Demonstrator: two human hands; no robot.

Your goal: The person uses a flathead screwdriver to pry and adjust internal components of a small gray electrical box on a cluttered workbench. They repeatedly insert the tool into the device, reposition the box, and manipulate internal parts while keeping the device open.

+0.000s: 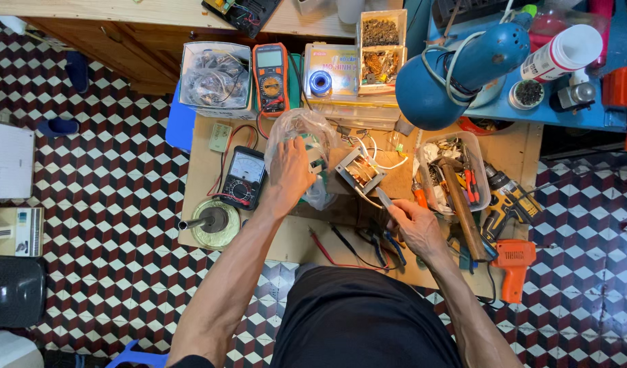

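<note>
left hand (291, 174) is pressing down on a clear plastic bag (307, 140) at frame centre, fingers spread and curled over it. right hand (414, 225), lower centre-right, is pinching a small metal blade tool (384, 198), tip aiming at the transformer (359, 170) just beside the bag. best keeping the bag pinned flat and the blade angled low, away from the white wires (385, 162).

bare board shows between the black meter (243, 177) and the plastic bag (307, 146); the tool tub (456, 178) and blue lamp (456, 68) crowd the right.
</note>
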